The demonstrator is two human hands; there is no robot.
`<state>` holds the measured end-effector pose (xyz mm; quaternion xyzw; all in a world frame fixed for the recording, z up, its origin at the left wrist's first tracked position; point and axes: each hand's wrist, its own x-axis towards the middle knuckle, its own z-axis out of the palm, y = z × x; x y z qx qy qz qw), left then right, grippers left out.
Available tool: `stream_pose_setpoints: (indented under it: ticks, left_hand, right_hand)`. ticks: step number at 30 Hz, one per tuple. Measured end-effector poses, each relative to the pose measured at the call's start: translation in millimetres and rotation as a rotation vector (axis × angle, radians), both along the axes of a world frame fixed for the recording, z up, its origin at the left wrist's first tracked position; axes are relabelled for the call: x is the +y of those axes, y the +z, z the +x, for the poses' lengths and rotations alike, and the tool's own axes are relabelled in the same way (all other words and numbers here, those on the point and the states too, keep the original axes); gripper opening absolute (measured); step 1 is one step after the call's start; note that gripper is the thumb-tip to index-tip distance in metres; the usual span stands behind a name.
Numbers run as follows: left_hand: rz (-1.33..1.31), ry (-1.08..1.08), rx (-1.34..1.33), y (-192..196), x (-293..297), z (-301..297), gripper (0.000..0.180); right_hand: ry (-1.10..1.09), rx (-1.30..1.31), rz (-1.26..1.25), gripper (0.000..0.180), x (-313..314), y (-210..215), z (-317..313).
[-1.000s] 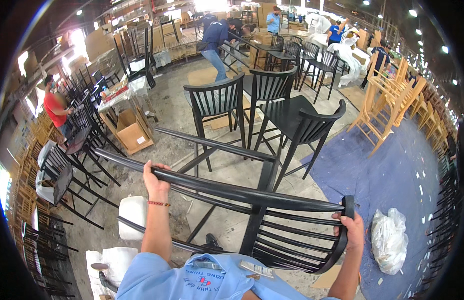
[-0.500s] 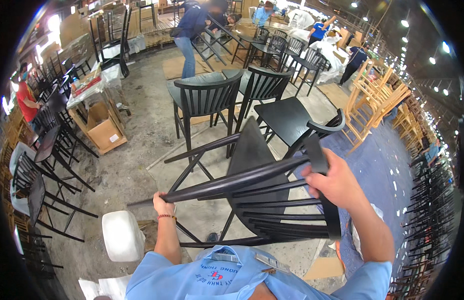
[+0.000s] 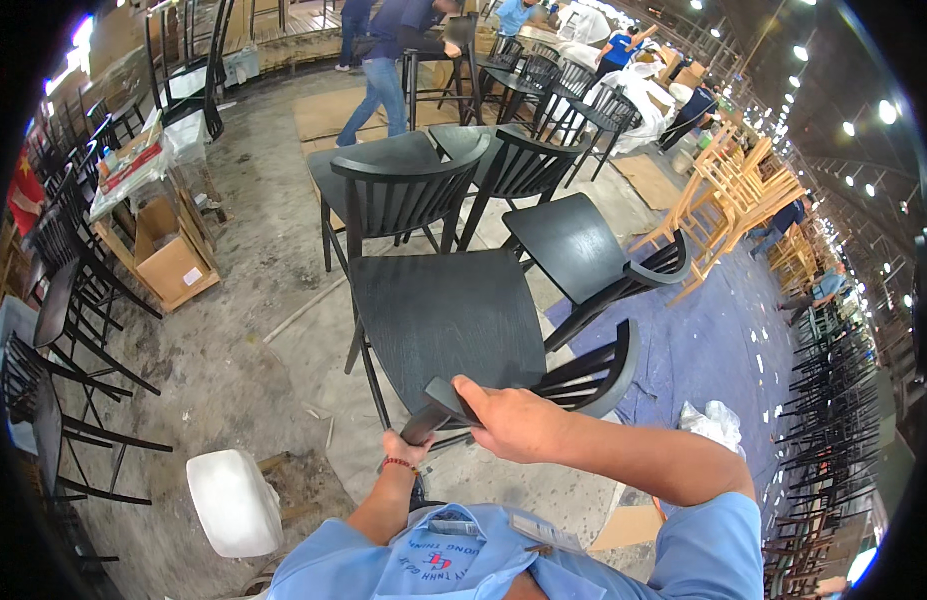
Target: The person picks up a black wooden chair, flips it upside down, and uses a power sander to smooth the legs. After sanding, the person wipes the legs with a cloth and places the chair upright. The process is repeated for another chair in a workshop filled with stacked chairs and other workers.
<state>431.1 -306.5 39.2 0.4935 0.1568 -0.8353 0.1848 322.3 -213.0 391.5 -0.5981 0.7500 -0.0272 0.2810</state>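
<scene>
A black wooden chair (image 3: 449, 315) with a spindle back is right before me, its seat facing up. My right hand (image 3: 514, 422) is closed over the end of its curved back rail, fingers wrapped round it. Just below and to the left, my left hand (image 3: 406, 450) grips the back post of the same chair under that rail end. The legs are mostly hidden beneath the seat and behind my arms. Beyond it stand a black chair (image 3: 409, 190) at the left and another (image 3: 574, 245) at the right, both close to the held chair.
A white padded block (image 3: 234, 503) lies on the floor at my left. Farther left are a bench with a cardboard box (image 3: 172, 250) and several black chairs (image 3: 59, 320). Blue sheeting (image 3: 709, 350) covers floor at right, near stacked pale wooden chairs (image 3: 729, 205). A co-worker (image 3: 389, 75) bends over a chair ahead.
The chair has turned from lying tilted on its side to seat-up. My right hand has moved left and down along the back, and my left hand now grips nearer the rail end.
</scene>
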Motion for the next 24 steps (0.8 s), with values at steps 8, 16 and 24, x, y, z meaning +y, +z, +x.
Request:
stream_pose_setpoints:
  ticks: [8,16,24]
  left_hand:
    - [-0.058,0.104,0.062,25.7,-13.6,-88.7,0.061]
    - [-0.036,0.097,0.091,-0.2,19.3,-114.3,0.028]
    - [-0.634,-0.173,0.363,-5.1,27.7,-108.3,0.034]
  right_hand:
    - [0.037,0.108,-0.072,0.059,-15.9,-31.2,-46.7]
    - [0.068,0.106,-0.129,0.055,22.2,-81.0,-79.6]
    - [0.028,0.163,-0.43,0.053,33.2,-76.3,-74.3]
